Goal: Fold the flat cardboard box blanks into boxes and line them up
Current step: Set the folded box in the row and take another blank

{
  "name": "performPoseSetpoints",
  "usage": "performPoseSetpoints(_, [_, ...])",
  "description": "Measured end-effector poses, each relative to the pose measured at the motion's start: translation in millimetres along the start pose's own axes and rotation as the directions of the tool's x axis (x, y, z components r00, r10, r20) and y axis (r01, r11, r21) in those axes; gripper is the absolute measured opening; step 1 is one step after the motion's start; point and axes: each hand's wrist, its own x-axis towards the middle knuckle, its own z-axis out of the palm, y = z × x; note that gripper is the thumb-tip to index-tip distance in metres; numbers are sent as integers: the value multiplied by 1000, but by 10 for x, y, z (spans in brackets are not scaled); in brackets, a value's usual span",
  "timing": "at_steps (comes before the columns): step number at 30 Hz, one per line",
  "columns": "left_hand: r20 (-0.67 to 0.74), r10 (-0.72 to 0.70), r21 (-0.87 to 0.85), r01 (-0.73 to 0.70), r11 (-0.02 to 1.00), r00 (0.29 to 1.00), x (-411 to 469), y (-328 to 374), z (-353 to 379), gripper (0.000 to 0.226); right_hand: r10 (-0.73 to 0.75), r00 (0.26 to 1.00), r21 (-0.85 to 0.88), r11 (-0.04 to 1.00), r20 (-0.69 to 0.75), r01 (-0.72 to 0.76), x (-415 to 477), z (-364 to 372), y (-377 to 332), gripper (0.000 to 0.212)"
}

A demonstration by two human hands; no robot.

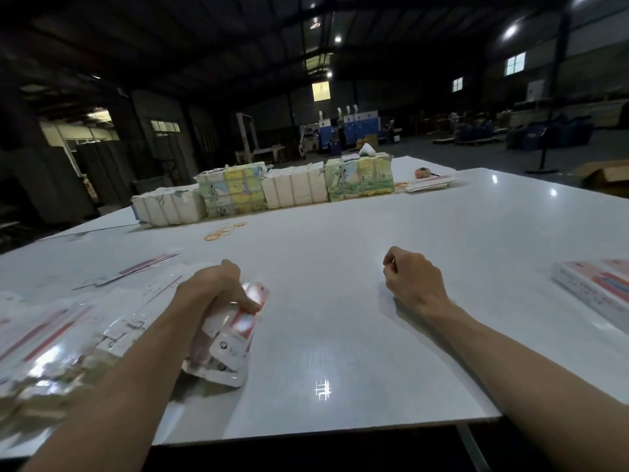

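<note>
A dim warehouse hall stretches behind the work area, with ceiling lamps, a few lit windows and blue machines far back. In front of me is a wide, glossy white table (340, 308) that reflects the lamps.

The left hand (218, 287) is on the left-hand part of the table, with its fingers and thumb curled round a white-and-red box blank (235, 338). The blank is blurred and shiny, and its near end touches the tabletop. I cannot tell whether it is one blank or several, or whether it is flat or partly folded. Just left of that forearm lies a spread of flat blanks (58, 328), overlapping one another and too smeared to count.

The right hand (408, 277) is just above the bare table, well apart from the left. Its fingers are curled in toward the palm, and I can make out nothing held in them.

At the right edge of the table lies a white-and-pink box (592, 291), cut off by the frame.

Along the far side stands a row of wrapped bundles (292, 189), some plain white, some with green and yellow print. Loose orange rubber bands (221, 231) lie on the table just in front of them. Farther right, near the far edge, is a thin stack of flat sheets (432, 182).
</note>
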Motion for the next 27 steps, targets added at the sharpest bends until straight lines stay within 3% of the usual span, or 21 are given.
performPoseSetpoints(3, [25,117,-118,-113,987,993,64,48,-100,47,-19,999,15,1000,29,19,5,4,-17,17])
performPoseSetpoints(6, [30,196,-444,-162,881,980,83,187,-148,28,-39,999,51,998,29,38,1,14,-33,17])
performPoseSetpoints(8, [71,321,-728,-171,664,944,88,357,-139,28,-44,999,96,995,14,42,6,21,-33,16])
performPoseSetpoints(10, [80,487,-904,-143,404,870,73,561,-72,35,-43,999,178,983,-22,46,21,17,-24,16])
performPoseSetpoints(13, [58,605,-997,14,76,794,26,869,152,52,-92,987,334,933,-134,132,38,-9,-29,18])
performPoseSetpoints(15, [59,620,-993,112,-47,783,-5,1049,361,58,-134,969,390,897,-206,207,38,-39,-59,20])
performPoseSetpoints(18, [57,608,-990,122,-67,792,-76,1239,627,47,-191,941,382,877,-279,292,46,-70,-114,23])
performPoseSetpoints(20, [33,607,-995,81,-53,794,-87,1313,733,60,-248,926,341,876,-285,340,49,-63,-152,28])
performPoseSetpoints(22, [-24,623,-994,48,-100,782,-107,1365,781,69,-293,927,330,873,-233,359,40,-57,-195,32])
performPoseSetpoints(27, [-77,616,-985,36,-169,784,-145,1349,865,67,-361,928,291,881,-94,373,31,-88,-217,35])
